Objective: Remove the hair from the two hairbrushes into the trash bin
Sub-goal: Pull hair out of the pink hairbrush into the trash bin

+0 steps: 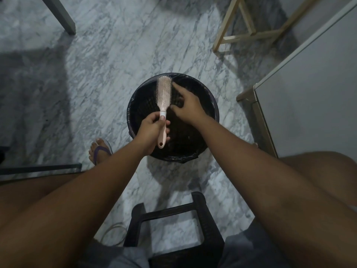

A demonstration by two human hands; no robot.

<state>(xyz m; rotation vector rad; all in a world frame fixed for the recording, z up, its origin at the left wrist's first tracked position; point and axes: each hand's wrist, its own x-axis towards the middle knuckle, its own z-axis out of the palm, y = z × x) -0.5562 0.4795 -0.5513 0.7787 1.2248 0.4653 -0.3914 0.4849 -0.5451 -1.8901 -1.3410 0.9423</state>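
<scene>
Marble floor [96, 74], pale grey with darker veins, fills most of the view, seen from above by a seated person looking down past their own bare thighs and forearms. A white cabinet [313, 93] stands along the right edge. At the centre of the floor sits a round black trash bin [213, 101], lined with a dark bag; its inside is too dark to make out. Below it, between the person's knees, is a black plastic stool [202, 219]. A pale wooden frame [251, 34] stands at the upper right, and a grey table leg [61, 14] at the upper left. A foot in a purple flip-flop [99, 151] rests on the floor just left of the bin.

Both arms reach forward over the bin. The left hand [152, 130] is wrapped around the handle of a pink hairbrush [164, 93] – fingers curled about it, thumb pressed near the white collar – and holds the brush above the bin's opening, with its head pointing away from the person and bristles facing up. The right hand [186, 108] hovers over the bin just beside the brush head, its index finger stretched alongside the bristles and the other fingers bent; whether it pinches any hair cannot be told. A thin cable [114, 231] loops on the floor at lower left.
</scene>
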